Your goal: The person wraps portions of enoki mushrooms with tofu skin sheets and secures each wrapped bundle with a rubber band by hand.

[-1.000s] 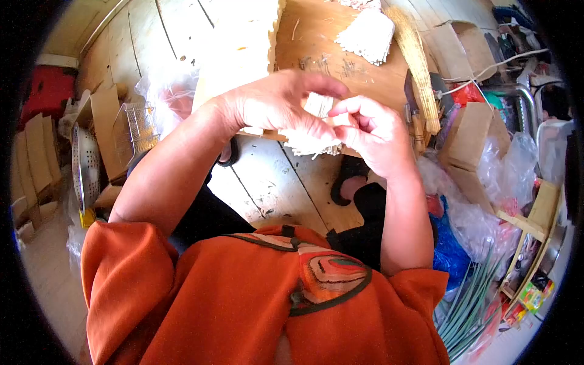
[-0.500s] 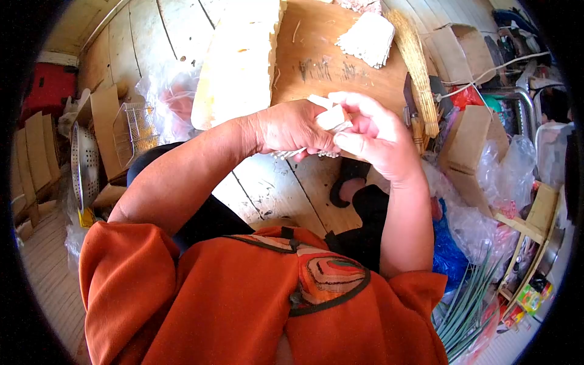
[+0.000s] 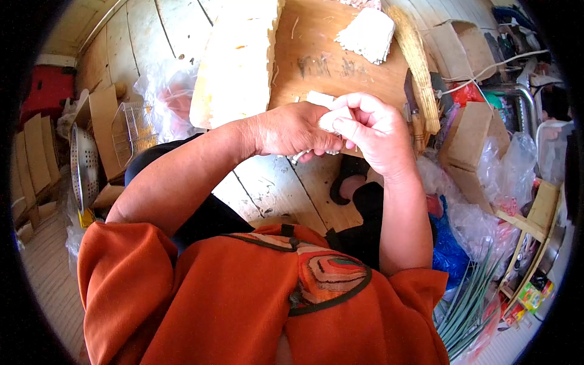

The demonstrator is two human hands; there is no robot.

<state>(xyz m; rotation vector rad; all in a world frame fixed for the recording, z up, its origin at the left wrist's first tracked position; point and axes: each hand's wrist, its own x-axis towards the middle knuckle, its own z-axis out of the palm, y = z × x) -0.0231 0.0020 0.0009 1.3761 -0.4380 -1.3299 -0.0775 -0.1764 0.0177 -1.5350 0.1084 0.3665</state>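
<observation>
My left hand (image 3: 292,129) is closed around a soft white folded piece (image 3: 332,120), whose thin strand-like ends poke out beneath my fingers. With thumb and fingers, my right hand (image 3: 374,131) pinches the upper right part of the same piece. Both hands are together just over the near edge of the wooden board (image 3: 328,67). Behind them on the board lies a small white block (image 3: 319,98), partly hidden. Farther back is a white bundle with a fringed edge (image 3: 366,35). What the white material is, I cannot tell.
A long white sheet or stack (image 3: 237,67) with ragged edges lies left of the board. On the right are a straw whisk broom (image 3: 415,67), a dark blade (image 3: 410,91), cardboard boxes (image 3: 468,137) and plastic bags. A metal colander (image 3: 84,164) and a wire basket (image 3: 134,128) stand left.
My right fingers have curled further over the white piece, so less of it shows. Fewer strand ends hang below my left hand. The white block behind is more exposed.
</observation>
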